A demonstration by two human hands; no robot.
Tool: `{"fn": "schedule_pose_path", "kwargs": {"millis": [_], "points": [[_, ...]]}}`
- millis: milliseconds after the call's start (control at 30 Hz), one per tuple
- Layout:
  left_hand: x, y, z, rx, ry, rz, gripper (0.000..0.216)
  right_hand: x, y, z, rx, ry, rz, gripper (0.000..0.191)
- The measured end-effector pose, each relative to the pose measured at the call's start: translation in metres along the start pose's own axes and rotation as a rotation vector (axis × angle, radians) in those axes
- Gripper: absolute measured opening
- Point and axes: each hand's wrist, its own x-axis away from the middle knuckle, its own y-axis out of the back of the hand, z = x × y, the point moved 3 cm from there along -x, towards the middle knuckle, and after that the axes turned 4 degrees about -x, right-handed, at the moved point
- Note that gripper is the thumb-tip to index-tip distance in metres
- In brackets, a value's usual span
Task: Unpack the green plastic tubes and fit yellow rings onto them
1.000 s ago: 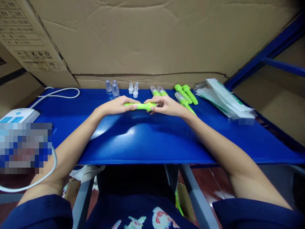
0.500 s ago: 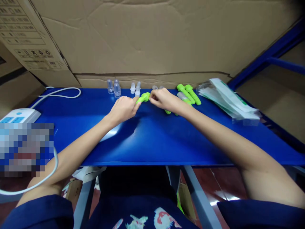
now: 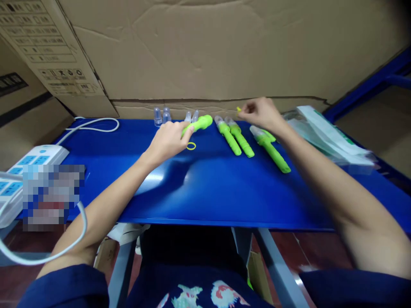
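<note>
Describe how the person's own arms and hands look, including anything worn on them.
The left hand and right hand are ungloved, five-fingered human hands. No watch or bracelet shows. Both forearms are bare; short, plain, navy-blue fabric sleeves cover the upper arms. A thin white cable crosses in front of the left arm.

The single view looks forward and down from the person's head, near the desk (image 3: 218,196) across mid-frame, facing cardboard (image 3: 199,55) at the top.

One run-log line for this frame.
left grip: lime-green tube | right grip: small yellow piece | blue table: yellow ring, capped tubes, clear domed caps
</note>
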Motion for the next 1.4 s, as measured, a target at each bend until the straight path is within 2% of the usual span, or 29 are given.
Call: {"fn": "schedule_pose_path", "kwargs": {"millis": [67,133,267,333,433,600,767,900,1133,1200,1267,1400], "points": [[-0.003,0.008,0.012,0.108,0.002,-0.078,0.041,0.005,0.006,-0.006,-0.177,-0.017,0.028,0.029],[-0.007,0.01,0.025,0.2,0.024,-0.139,0.04,0.011,-0.003,0.0,-0.287,0.027,0.145,0.026],[-0.015,-0.006,0.045,0.376,0.106,-0.18,0.038,0.015,-0.048,0.031,-0.352,0.113,0.355,0.022],[-0.018,-0.018,0.054,0.45,0.155,-0.174,0.035,0.012,-0.067,0.042,-0.303,0.129,0.398,0.025],[-0.022,-0.032,0.069,0.485,0.23,-0.177,0.027,0.009,-0.079,0.048,-0.235,0.122,0.382,0.027],[-0.022,-0.032,0.08,0.413,0.24,-0.202,0.024,0.018,-0.061,0.039,-0.173,0.121,0.248,0.031],[-0.018,-0.011,0.068,0.192,0.162,-0.23,0.022,0.039,-0.042,0.031,-0.162,0.121,0.18,0.035],[-0.024,-0.004,0.057,0.137,0.149,-0.233,0.021,0.052,-0.036,0.027,-0.156,0.126,0.15,0.038],[-0.033,0.014,0.063,0.084,0.181,-0.225,0.041,0.059,-0.032,0.018,-0.192,0.105,0.148,0.045],[-0.031,0.018,0.059,0.122,0.152,-0.234,0.047,0.061,-0.031,0.02,-0.274,0.07,0.159,0.05],[-0.027,0.016,0.046,0.198,0.079,-0.259,0.054,0.063,-0.032,0.025,-0.444,-0.003,0.22,0.06],[-0.022,-0.011,-0.006,0.264,-0.155,-0.275,0.049,0.068,-0.04,0.037,-0.845,-0.184,0.351,0.078]]}}
